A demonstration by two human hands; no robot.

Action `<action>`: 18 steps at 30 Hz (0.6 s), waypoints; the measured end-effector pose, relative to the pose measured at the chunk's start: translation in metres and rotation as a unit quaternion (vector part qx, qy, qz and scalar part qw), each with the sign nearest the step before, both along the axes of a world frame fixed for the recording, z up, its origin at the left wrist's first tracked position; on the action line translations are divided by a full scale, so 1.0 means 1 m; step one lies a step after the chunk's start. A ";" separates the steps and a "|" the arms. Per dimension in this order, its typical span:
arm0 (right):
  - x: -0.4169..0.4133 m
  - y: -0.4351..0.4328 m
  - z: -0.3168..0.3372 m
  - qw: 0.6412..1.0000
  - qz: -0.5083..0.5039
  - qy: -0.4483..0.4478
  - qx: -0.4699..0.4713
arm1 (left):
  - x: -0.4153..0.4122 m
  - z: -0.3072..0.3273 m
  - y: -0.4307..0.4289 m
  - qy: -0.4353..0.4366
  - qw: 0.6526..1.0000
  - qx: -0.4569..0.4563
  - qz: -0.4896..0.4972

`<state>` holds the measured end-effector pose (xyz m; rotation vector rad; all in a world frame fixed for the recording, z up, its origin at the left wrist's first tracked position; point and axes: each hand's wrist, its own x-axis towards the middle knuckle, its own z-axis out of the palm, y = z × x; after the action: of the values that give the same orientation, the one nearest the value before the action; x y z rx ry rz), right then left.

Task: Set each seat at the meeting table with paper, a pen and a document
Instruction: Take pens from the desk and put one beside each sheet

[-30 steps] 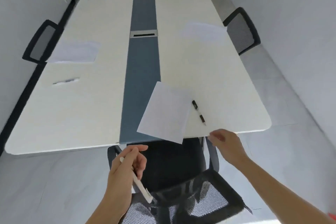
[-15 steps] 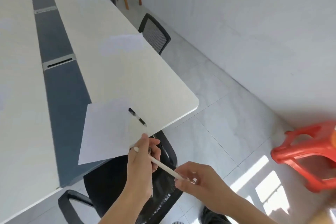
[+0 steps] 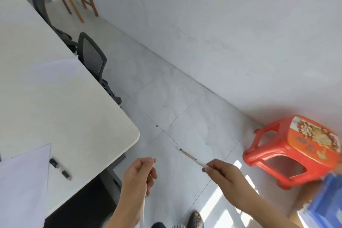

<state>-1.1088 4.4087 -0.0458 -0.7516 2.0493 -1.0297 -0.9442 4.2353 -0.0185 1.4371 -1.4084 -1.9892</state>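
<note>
- Our right hand [image 3: 222,176] alone now pinches the slim white pen [image 3: 188,155] over the tiled floor [image 3: 185,107]; before, both hands held it.
- Our left hand [image 3: 138,176] is curled; we cannot tell if it holds anything.
- Flat paper [image 3: 24,181] and a black pen [image 3: 60,167] lie on the smooth desk [image 3: 74,116].

Two bare forearms come in at the lower edge, just right of the table [image 3: 74,116], and each ends in a bare hand. The left hand [image 3: 138,177] is nearer the table and the right hand [image 3: 222,176] is farther from it. Farther right of the table's near corner is the toe of a dark, rounded shoe [image 3: 195,220] with small holes across its top. On its table side are a dark trouser leg [image 3: 159,225] and a small striped patch.
</note>
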 end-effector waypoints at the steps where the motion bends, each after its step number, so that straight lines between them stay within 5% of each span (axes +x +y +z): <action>1: -0.017 0.003 -0.001 1.000 -0.027 0.004 0.006 | -0.008 -0.001 -0.004 -0.004 1.000 0.001 0.003; 18: -0.238 -0.169 0.010 0.995 -0.097 -0.010 0.023 | -0.200 -0.022 -0.192 -0.008 1.000 -0.007 0.027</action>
<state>-1.3465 4.2394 -0.0355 -0.5235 2.1536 -1.0870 -1.1445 4.0438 -0.0401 1.4724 -1.3717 -1.9361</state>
